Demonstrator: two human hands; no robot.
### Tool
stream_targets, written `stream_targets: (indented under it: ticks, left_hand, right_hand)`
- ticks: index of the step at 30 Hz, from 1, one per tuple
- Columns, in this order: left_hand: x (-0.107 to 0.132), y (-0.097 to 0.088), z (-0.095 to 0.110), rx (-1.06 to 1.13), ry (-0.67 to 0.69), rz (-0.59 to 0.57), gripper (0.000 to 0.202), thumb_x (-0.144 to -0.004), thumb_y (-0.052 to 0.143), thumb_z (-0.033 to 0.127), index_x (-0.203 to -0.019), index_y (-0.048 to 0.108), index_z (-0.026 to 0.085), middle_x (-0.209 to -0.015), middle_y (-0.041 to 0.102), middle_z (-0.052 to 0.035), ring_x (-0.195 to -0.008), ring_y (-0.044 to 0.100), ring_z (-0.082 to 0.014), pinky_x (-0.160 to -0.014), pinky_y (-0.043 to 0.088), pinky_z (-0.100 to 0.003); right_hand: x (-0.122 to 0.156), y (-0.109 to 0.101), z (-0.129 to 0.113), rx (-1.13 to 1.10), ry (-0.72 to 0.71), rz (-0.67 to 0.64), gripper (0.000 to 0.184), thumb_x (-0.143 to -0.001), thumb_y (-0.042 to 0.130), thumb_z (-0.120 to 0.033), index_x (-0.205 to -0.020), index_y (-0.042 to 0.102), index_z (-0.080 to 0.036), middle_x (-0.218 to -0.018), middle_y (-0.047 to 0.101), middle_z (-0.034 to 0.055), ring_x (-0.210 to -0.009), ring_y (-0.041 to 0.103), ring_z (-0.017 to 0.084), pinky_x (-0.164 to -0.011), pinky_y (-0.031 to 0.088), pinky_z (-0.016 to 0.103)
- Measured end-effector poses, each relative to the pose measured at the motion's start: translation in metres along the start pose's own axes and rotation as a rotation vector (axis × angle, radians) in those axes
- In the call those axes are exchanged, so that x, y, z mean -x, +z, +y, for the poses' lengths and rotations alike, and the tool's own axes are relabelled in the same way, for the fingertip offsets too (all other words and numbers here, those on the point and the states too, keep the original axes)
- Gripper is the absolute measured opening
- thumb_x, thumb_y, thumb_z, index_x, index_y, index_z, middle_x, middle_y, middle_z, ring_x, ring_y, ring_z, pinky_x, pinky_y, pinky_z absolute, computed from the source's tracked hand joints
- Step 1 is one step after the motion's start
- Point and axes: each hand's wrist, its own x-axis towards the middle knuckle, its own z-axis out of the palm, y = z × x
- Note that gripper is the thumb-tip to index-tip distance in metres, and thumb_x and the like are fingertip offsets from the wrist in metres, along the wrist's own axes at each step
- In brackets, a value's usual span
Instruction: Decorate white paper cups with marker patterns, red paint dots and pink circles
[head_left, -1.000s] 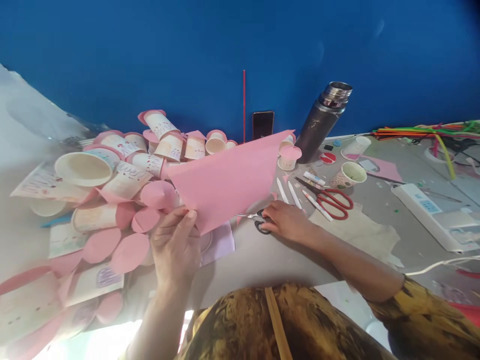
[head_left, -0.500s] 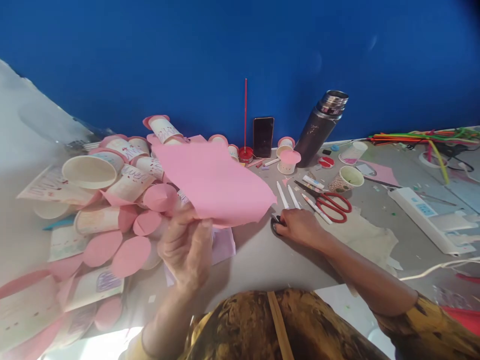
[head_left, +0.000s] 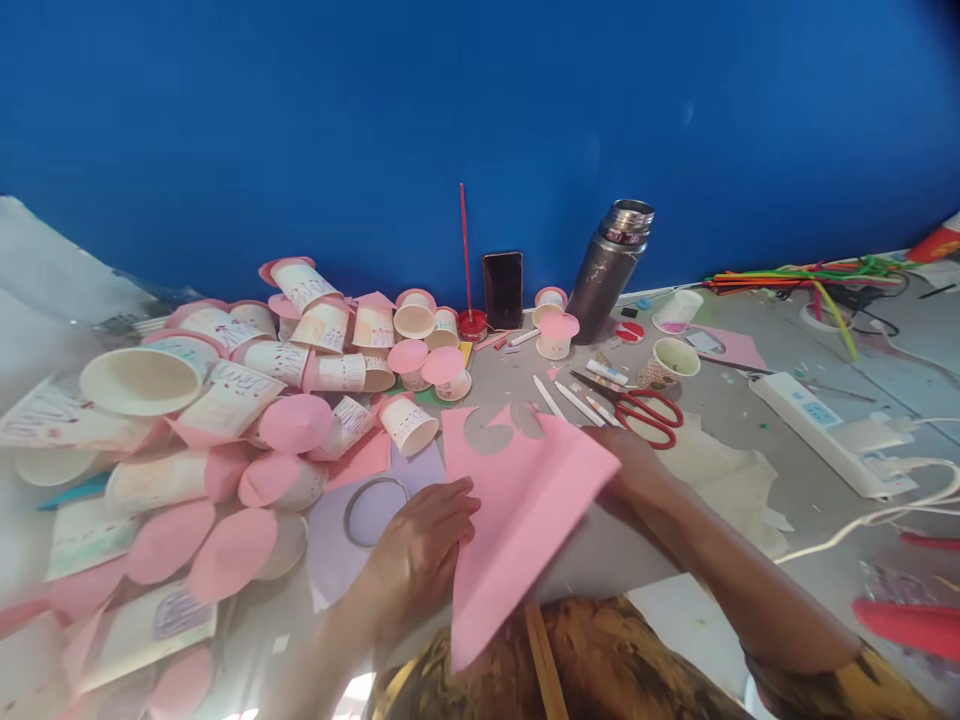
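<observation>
My left hand (head_left: 431, 525) is at the left edge of a pink paper sheet (head_left: 517, 510), its fingers closed over that edge. Round bites are cut out of the sheet's far edge. Its right side stands up, and a corner hangs towards my body. My right hand (head_left: 604, 445) is mostly hidden behind the raised side, so its fingers do not show. Left of the sheet, a thin ring (head_left: 350, 518) lies on purple paper (head_left: 326, 545). Beyond my right hand are red-handled scissors (head_left: 649, 410) and several white pens (head_left: 576, 402).
Paper cups with pink pieces (head_left: 259, 360) are heaped at the left. Along the blue wall (head_left: 375, 120) stand a phone (head_left: 503, 290) and a dark flask (head_left: 611, 275). A power strip (head_left: 817, 430) with cables lies at the right, below coloured sticks (head_left: 795, 283).
The pink sheet has come down and nearer my body, uncovering cups and the ring behind it. My left hand has moved right and lower. My right hand has gone behind the sheet.
</observation>
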Motion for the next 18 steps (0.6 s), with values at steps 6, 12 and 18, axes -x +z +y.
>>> stream_targets:
  ticks: [6, 12, 18]
  left_hand:
    - [0.012, 0.001, 0.003, -0.078, -0.114, -0.086, 0.032, -0.095, 0.047, 0.005, -0.096, 0.075, 0.021, -0.116, 0.082, -0.0087, -0.123, 0.073, -0.028, -0.099, 0.063, -0.045]
    - [-0.014, 0.027, 0.014, -0.136, -0.252, -0.356, 0.071, -0.095, 0.064, 0.056, -0.155, 0.051, 0.02, -0.168, 0.04, -0.0204, -0.158, 0.032, -0.0419, -0.125, 0.029, -0.068]
    - [-0.021, 0.053, 0.002, -0.182, -0.224, -0.376, 0.095, -0.089, 0.069, 0.063, -0.166, 0.03, 0.025, -0.177, 0.018, -0.0172, -0.164, 0.012, -0.0388, -0.13, 0.015, -0.063]
  right_hand:
    - [-0.014, 0.0, -0.002, 0.0, 0.076, 0.054, 0.016, -0.085, 0.064, -0.032, -0.079, 0.074, -0.02, -0.091, 0.08, 0.014, -0.084, 0.072, 0.03, -0.061, 0.035, 0.032]
    - [-0.017, -0.015, 0.012, -0.125, 0.077, 0.116, 0.018, -0.085, 0.061, -0.033, -0.078, 0.071, -0.02, -0.075, 0.078, 0.0073, -0.071, 0.072, 0.023, -0.058, 0.039, 0.029]
    - [-0.012, -0.03, 0.045, -0.73, 0.062, 0.353, 0.03, -0.084, 0.065, -0.044, -0.098, 0.074, -0.019, -0.078, 0.078, 0.0055, -0.053, 0.061, 0.015, -0.05, 0.045, 0.027]
